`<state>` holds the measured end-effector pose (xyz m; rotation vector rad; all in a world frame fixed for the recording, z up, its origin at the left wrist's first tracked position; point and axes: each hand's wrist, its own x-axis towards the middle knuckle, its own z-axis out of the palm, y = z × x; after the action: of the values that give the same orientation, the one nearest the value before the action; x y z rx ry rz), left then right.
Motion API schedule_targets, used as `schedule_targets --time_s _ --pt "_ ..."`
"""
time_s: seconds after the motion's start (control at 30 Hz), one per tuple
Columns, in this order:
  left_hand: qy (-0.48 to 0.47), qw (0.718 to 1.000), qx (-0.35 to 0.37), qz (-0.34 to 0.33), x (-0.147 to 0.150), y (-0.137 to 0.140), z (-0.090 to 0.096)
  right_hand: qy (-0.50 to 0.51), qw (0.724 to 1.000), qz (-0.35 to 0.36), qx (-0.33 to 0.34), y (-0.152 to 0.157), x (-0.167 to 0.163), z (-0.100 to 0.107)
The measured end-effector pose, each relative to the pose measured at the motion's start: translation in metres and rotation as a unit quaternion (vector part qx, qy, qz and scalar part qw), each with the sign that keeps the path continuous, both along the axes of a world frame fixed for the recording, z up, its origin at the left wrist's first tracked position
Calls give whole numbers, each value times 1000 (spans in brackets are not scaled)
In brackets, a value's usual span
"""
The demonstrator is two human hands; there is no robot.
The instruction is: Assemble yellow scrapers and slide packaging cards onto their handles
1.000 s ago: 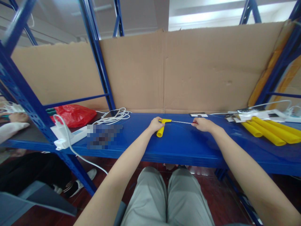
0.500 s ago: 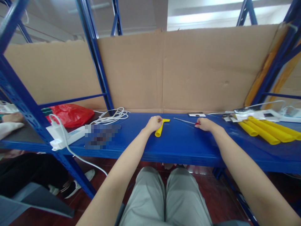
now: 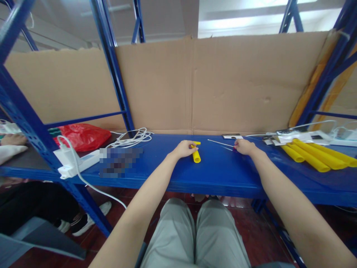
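Observation:
My left hand (image 3: 184,149) is closed round a yellow T-shaped plastic tube piece (image 3: 196,155) above the blue shelf. The piece's round open end points toward me, and its flat crosspiece shows past the fingers; the fingers hide its middle. To the right, my right hand (image 3: 243,146) grips a screwdriver (image 3: 221,143) by its red handle, most of which is covered by the fingers. The long thin metal shaft points left, toward the yellow piece, with a gap between them.
Several yellow tubes (image 3: 318,158) lie at the right beside silvery packaging (image 3: 301,137). A small flat dark-and-white item (image 3: 232,136) sits at the back. At left are a white power strip (image 3: 83,162), coiled cable (image 3: 134,138) and red bag (image 3: 85,137). Cardboard (image 3: 223,82) walls the back.
The yellow piece has turned in my left hand, so its open end has swung to the right. My right hand has shifted slightly right with the screwdriver.

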<state>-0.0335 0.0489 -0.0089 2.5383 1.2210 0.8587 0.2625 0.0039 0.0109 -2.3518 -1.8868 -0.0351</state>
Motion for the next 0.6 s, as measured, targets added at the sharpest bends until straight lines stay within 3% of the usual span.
schedule_targets --time_s 0.23,0.4,0.47,0.6 --pt "12 1000 -17 3 1 1 -1 66 993 -30 97 6 3 -1" --pt "18 1000 -25 4 2 1 -1 126 963 -99 216 18 20 4" --pt "18 1000 -25 1 2 1 -2 131 963 -113 205 27 26 5" --pt "13 1000 -25 -2 3 0 -3 99 986 -96 95 46 36 3"
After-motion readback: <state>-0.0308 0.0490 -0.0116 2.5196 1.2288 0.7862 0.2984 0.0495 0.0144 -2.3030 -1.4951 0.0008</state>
